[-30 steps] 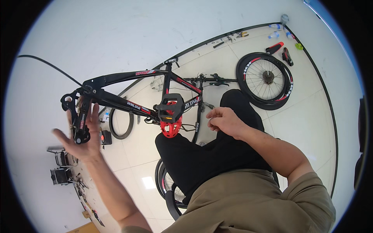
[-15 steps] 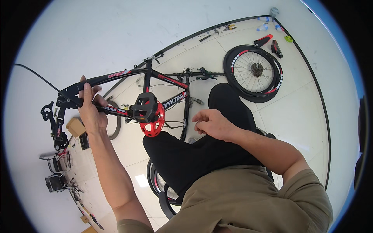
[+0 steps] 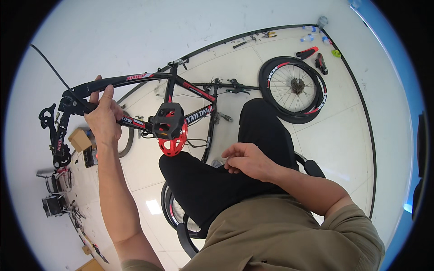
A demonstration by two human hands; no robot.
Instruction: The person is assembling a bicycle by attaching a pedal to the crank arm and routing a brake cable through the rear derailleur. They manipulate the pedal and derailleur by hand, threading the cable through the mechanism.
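A black and red bicycle frame [image 3: 149,77] lies across the view from the left to the middle. My left hand [image 3: 105,118] is closed round its lower stay, near the rear end. A rear derailleur [image 3: 58,140] hangs at that end, and a black cable [image 3: 49,63] runs off to the upper left. By my left knee are a black pedal [image 3: 168,121] and a red chainring [image 3: 171,147]. Above my lap, apart from the frame, my right hand [image 3: 251,161] has its fingers curled in; what they hold, if anything, is hidden.
Two stacked wheels [image 3: 293,90] lie on the floor at the right, with red and black saddle-like parts [image 3: 308,53] beyond. Hand tools [image 3: 246,43] and plastic bottles [image 3: 308,38] sit along the wall. At the left are a cardboard box [image 3: 80,140] and a folding chair [image 3: 55,205].
The whole view has shifted slightly, with the frame's rear end now a little farther left. My left hand keeps its grip; my right hand stays curled above my lap, slightly lower in view.
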